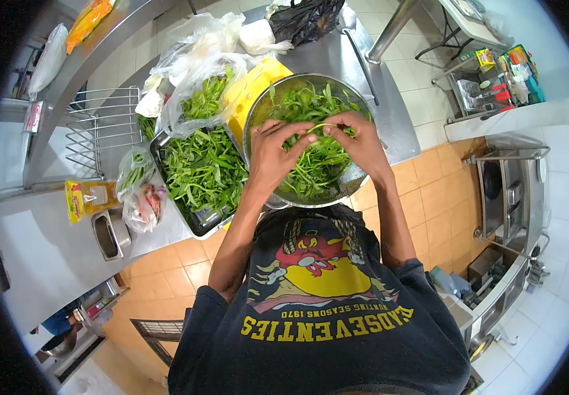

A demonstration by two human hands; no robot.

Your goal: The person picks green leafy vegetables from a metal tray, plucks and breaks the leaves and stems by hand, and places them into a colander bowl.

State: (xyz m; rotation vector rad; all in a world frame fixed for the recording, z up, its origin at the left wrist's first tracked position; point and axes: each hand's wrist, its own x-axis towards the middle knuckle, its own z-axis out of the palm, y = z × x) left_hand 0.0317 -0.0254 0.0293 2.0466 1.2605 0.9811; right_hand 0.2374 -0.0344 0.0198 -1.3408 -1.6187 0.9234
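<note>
One green stem (322,125) | gripped between both hands (275,148) (362,139) | above leafy greens (314,174) in colander (353,174)

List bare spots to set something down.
Free: steel table, between colander and right edge; side counter, left of the metal container, below the yellow packet. Crowded: left of the colander, with the tray and plastic bags.

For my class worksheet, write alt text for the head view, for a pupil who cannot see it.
A person's left hand and right hand hold a thin green stem over a round strainer of leafy greens. A tray of more greens sits to its left, and plastic bags lie on the metal table beyond.
</note>
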